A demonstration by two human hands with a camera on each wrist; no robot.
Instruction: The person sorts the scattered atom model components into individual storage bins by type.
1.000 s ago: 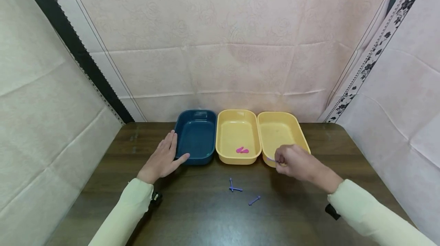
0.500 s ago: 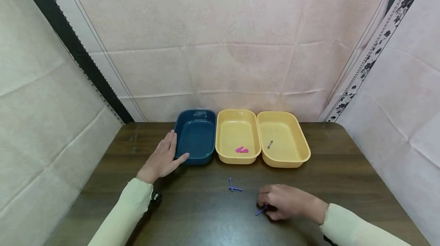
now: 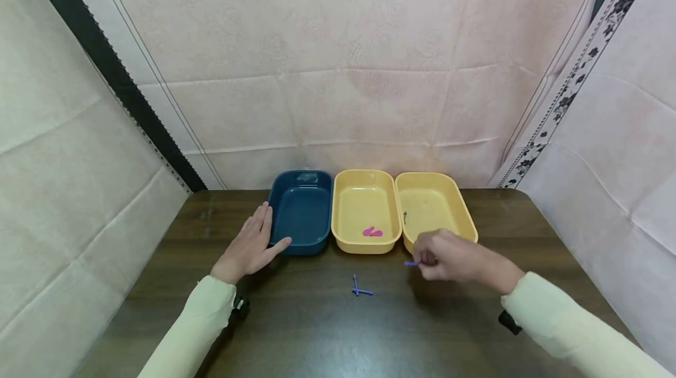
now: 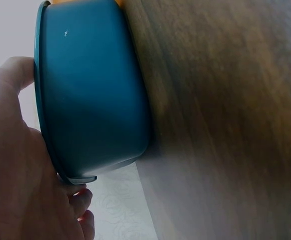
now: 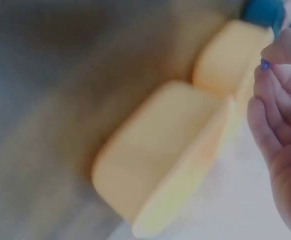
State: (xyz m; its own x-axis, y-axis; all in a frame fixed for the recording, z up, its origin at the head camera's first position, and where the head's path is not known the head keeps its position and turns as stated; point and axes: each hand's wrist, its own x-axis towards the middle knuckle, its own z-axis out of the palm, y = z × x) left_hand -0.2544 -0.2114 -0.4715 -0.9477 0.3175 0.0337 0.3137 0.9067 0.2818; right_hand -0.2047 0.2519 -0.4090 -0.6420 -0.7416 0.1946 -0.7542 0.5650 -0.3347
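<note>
My right hand (image 3: 456,257) pinches a small purple stick with knobbed ends (image 3: 411,263) at the near edge of the right yellow tub (image 3: 435,199). In the right wrist view, one end of that stick (image 5: 264,64) shows between thumb and fingers. A similar small stick (image 3: 405,218) lies inside this tub, by its left wall. Against the left side of the dark blue tub (image 3: 302,208) rests my left hand (image 3: 250,246), fingers extended and touching the rim. More purple sticks (image 3: 363,292) lie crossed on the table in front of the tubs.
Between the blue tub and the right one stands another yellow tub (image 3: 364,202), with pink flat pieces (image 3: 372,232) near its front. All three tubs stand side by side along the back of the brown wooden table (image 3: 296,331). Pale cloth (image 3: 364,73) hangs behind.
A stick from the right hand now lies in the right tub. That hand went down to the table, picked up the lone purple stick and came back up with it. The left hand stayed put.
</note>
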